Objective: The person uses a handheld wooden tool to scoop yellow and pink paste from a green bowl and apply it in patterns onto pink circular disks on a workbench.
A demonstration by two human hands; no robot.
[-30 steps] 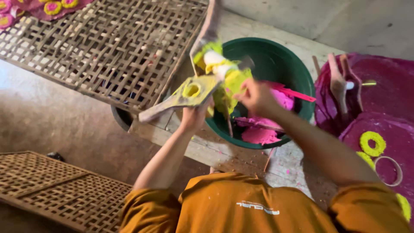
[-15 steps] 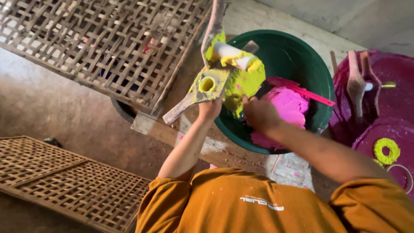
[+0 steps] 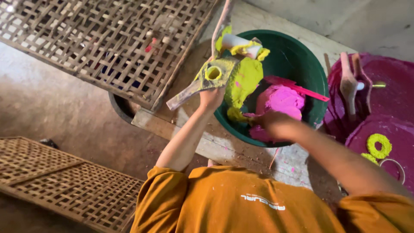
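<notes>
My left hand (image 3: 211, 98) grips a flat wooden mould (image 3: 189, 90) by its middle and holds it raised at the left rim of a green bowl (image 3: 302, 47). A yellow dough ring fills the mould's round hole (image 3: 213, 72). A large lump of yellow dough (image 3: 243, 80) clings beside it, under a white tube (image 3: 239, 42). My right hand (image 3: 269, 123) is blurred, low at the bowl's near side, and touches the pink dough (image 3: 280, 99). Its fingers are not clear. A pink stick (image 3: 297, 88) lies across the pink dough.
A woven bamboo tray (image 3: 99, 47) lies at the upper left over a dark bucket (image 3: 120, 110). Another tray (image 3: 56, 181) sits at the lower left. On the right, a purple-stained surface (image 3: 388, 77) carries a wooden tool (image 3: 348, 86) and a yellow dough ring (image 3: 378, 144).
My right hand has dropped from the yellow dough beside the mould to the near side of the bowl, at the pink dough. My left hand still holds the mould up.
</notes>
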